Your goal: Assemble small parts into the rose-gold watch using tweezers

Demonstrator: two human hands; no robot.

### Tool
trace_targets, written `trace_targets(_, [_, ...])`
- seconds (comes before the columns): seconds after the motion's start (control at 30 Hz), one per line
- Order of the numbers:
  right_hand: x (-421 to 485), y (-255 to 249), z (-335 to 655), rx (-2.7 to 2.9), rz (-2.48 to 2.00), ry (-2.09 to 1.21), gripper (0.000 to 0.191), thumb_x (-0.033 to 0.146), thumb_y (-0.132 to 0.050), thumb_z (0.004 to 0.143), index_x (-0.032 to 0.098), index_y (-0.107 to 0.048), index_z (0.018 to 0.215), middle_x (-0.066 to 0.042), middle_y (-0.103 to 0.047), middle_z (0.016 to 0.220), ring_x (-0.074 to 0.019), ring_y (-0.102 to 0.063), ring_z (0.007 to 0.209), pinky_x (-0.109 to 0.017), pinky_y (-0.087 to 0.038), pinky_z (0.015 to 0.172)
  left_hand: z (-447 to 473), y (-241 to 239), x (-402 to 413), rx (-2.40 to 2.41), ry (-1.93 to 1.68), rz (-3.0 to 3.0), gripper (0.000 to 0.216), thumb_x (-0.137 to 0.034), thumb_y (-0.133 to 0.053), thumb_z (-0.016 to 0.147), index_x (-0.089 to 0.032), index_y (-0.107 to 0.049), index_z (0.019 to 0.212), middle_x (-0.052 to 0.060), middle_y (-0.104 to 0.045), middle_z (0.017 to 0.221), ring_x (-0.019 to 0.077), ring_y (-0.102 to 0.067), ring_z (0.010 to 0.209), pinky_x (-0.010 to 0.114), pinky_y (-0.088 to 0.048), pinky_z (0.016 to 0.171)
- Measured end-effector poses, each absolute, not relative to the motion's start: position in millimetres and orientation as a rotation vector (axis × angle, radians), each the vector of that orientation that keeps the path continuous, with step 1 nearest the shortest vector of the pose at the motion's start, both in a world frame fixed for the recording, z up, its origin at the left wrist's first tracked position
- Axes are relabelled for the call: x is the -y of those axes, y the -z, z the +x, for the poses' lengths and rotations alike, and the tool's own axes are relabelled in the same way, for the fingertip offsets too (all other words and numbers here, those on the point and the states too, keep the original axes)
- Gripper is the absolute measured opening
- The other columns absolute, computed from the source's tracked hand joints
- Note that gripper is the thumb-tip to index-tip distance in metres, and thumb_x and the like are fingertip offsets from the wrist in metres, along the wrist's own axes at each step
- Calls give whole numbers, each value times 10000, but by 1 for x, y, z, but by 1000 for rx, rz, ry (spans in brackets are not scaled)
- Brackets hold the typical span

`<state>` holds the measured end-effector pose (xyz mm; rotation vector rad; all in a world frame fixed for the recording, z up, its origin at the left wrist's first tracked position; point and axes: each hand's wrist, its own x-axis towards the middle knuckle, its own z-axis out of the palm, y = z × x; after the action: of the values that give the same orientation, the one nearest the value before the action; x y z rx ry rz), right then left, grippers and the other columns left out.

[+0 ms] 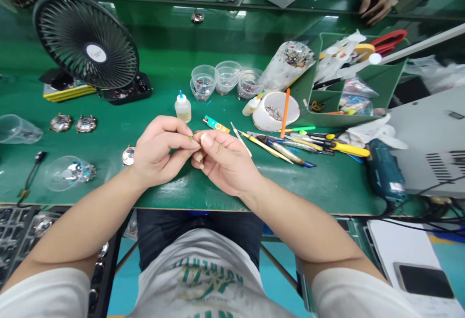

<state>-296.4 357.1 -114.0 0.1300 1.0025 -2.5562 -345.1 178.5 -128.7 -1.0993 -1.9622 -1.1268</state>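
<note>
My left hand (pixel 165 151) and my right hand (pixel 228 160) meet above the front of the green bench (pixel 203 197). The fingertips of both are pinched together around something tiny, mostly hidden, with a bit of bright green showing at the left fingers. Just left of my left hand lies a round watch case (pixel 128 155). Behind the hands stand a small glue bottle (pixel 183 108) with a blue tip and a teal lighter (pixel 216 124). Close to my right hand, tweezers (pixel 240 138) and several brushes and pens (pixel 286 151) lie in a loose pile.
A black fan (pixel 87 41) stands at the back left, near two watch cases (pixel 73 123) and clear cups (pixel 22 130). Toward the back are cups of small parts (pixel 227 78), a white bowl (pixel 276 112) and a green organizer (pixel 358 80). Across the bench rests another person's hand (pixel 378 0).
</note>
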Motion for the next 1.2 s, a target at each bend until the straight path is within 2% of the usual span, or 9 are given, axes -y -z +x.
trace_targets(0.67, [-363, 114, -298, -844, 68, 2484, 326, 379, -1012, 780, 178, -781, 891, 19, -735, 776, -68, -668, 687, -183, -558, 686, -345, 125, -175, 1972, 1205, -1162, 101, -184, -792, 949, -268, -744, 979, -3, -735, 984, 126, -727, 834, 261, -639, 735])
trace_targets(1.2, [-362, 112, -297, -836, 62, 2489, 333, 380, -1024, 760, 185, -781, 879, 35, -737, 763, -60, -676, 679, -171, -573, 697, -346, 124, -174, 1939, 1272, -1238, 172, -68, -800, 907, -202, -738, 995, 7, -714, 1014, 101, -712, 897, 222, -613, 822])
